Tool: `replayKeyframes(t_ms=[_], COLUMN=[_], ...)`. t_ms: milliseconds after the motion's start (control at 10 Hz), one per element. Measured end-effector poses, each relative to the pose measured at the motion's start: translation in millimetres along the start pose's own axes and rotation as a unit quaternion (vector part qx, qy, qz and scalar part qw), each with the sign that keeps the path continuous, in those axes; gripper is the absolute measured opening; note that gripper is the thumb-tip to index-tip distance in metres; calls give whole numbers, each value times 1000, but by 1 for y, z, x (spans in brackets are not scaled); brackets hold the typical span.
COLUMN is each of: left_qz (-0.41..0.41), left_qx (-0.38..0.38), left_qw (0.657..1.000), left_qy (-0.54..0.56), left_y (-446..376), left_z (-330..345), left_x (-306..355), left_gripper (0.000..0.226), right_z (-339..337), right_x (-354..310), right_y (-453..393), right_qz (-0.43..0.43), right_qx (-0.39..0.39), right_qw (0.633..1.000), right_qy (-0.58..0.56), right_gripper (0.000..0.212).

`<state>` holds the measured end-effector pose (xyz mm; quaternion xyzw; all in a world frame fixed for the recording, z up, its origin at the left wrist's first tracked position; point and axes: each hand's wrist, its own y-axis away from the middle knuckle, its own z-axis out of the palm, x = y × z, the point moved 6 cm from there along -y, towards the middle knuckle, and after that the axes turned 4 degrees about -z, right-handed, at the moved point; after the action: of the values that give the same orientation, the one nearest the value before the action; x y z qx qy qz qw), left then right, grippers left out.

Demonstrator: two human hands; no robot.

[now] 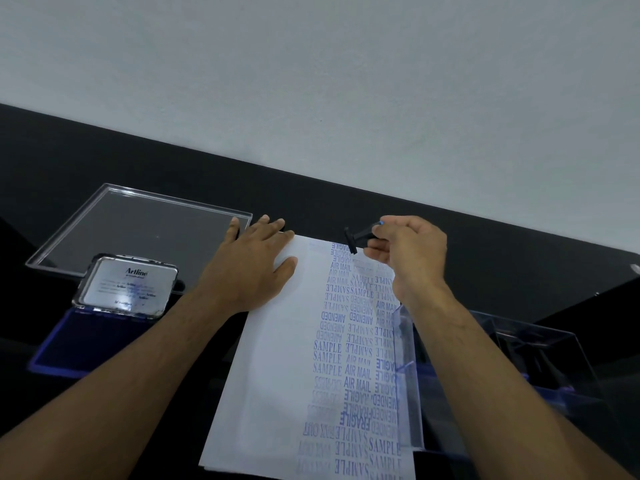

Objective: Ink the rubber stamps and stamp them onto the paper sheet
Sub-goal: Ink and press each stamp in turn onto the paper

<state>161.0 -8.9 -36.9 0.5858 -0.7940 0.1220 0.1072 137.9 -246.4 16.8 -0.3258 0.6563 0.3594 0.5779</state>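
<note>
The right hand (412, 254) pinches a black rubber stamp (356, 239) by its handle, this grip holding it tilted just above the far edge of the paper sheet (277, 375). Left of the grip, the left hand (252, 265) lies flat, fingers spread, on the sheet's far corner. Farther left sits the open ink pad (69, 344) on the counter (311, 202)

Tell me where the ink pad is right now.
In the head view, the ink pad lies open at the left of the table, left of the paper sheet and under the left forearm, with its shiny lid raised behind it.
</note>
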Motion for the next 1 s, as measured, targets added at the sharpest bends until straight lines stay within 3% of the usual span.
replayKeyframes(t_ms=[1000], left_qz=[11], left_qx=[4], left_qw=[1000], left_qy=[-13], left_y=[1], left_z=[-3], left_x=[1], left_gripper=[58], right_z=[5], right_x=[-7], right_y=[8], right_qz=[-35], right_qx=[-33], right_qw=[997], right_qy=[57], right_gripper=[17])
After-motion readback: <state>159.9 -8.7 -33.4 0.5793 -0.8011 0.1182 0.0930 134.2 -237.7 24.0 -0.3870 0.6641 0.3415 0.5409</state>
